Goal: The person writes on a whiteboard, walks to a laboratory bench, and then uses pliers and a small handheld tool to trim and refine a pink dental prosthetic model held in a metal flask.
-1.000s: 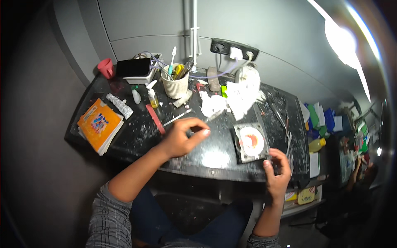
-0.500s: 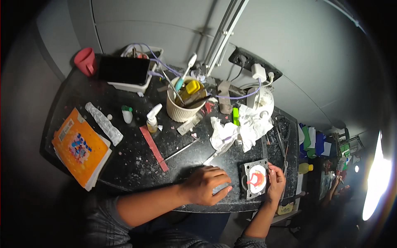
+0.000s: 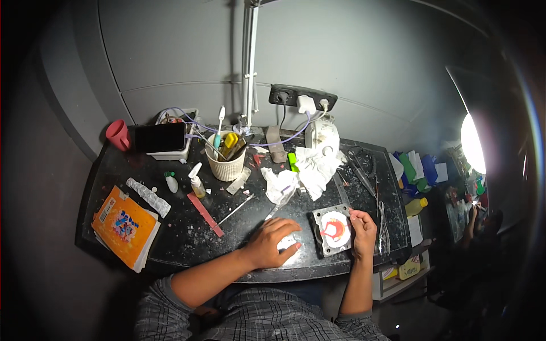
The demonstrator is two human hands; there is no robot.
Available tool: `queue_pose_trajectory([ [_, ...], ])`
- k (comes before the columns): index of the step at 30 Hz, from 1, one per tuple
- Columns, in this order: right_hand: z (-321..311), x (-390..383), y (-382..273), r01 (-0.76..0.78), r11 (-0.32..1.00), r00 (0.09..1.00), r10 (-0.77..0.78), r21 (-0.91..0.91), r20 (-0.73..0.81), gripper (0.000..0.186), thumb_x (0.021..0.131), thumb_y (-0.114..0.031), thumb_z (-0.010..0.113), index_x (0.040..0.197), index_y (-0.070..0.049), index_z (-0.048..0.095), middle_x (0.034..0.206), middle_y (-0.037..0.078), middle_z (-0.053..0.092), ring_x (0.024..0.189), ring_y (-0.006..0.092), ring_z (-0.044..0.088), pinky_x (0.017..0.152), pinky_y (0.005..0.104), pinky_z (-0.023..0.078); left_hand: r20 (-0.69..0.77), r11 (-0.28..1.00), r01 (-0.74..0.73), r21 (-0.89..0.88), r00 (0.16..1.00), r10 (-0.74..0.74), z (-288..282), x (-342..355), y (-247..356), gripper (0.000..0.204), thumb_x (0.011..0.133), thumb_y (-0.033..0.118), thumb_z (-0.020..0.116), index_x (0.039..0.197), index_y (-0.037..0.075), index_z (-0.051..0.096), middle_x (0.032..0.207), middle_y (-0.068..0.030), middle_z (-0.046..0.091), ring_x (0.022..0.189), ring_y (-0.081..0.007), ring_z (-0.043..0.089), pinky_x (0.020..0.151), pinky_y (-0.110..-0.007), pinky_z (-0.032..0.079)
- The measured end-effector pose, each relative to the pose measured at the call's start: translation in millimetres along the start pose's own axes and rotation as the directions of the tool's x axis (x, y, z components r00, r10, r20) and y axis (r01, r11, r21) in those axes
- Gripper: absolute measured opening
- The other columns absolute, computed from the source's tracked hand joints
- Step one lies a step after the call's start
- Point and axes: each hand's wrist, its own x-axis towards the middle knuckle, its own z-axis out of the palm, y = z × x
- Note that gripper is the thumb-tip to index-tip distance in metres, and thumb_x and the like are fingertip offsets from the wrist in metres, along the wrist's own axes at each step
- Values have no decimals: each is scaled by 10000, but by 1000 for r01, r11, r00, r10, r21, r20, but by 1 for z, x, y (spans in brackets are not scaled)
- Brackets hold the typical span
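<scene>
Near the desk's front edge, my right hand [image 3: 363, 232] grips the right side of a square grey metal dental flask [image 3: 319, 243]. White plaster [image 3: 326, 220] fills its round middle, with a red, arch-shaped wax piece [image 3: 341, 229] in it. To the left, my left hand [image 3: 273, 241] rests low at the desk, palm down, with fingers bent and the thumb apart from them. Between thumb and fingers is a bright white patch; glare hides whether it is an object. A thin clear-and-white tool lies just beyond the fingers, partly covered.
Crumpled white tissues [image 3: 316, 170], a tool cup [image 3: 226, 169], a small pump bottle [image 3: 197, 183] and a pink wax strip [image 3: 206, 215] lie farther back. An orange book [image 3: 126, 227] and a phone [image 3: 160, 138] are left. A handpiece [image 3: 362, 175] lies right. Another person works far right.
The view has turned and levelled, so the desk appears straighter. The right hand keeps hold of the flask; the left hand stays beside it, with a white patch now showing under its fingers.
</scene>
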Motion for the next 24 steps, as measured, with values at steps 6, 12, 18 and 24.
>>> queue_pose_trajectory([
  [6,39,-48,-5,4,991,998,-13,-136,-64,227,987,-33,691,1185,75,670,1179,138,718,1053,130,685,905,249,545,-68,1000,27,16,997,-26,-14,5,-9,463,907,175,746,1317,-14,641,1336,-195,670,1191,-317,672,1006,-403,522],
  [12,82,-132,-31,-3,1000,996,3,-1,86,469,967,81,672,1397,103,485,1387,264,615,1272,278,657,1067,347,543,22,907,292,-303,954,-300,-42,3,-5,460,974,190,680,1365,-42,607,1296,-180,699,1126,-229,689,967,-365,527],
  [18,55,-142,-37,253,926,961,-207,-280,183,228,900,75,734,1124,62,695,1159,202,747,1106,246,718,976,352,565,144,885,355,-300,934,-326,-52,8,4,458,1024,260,632,1335,-76,624,1250,-208,730,1110,-222,694,981,-358,521],
  [24,68,-110,-48,421,789,889,-262,-447,374,249,800,55,797,1042,42,738,1153,210,752,1070,324,721,971,400,534,114,875,346,-338,938,-327,-49,8,0,437,1028,276,632,1276,-83,653,1143,-206,770,968,-215,731,892,-348,559],
])
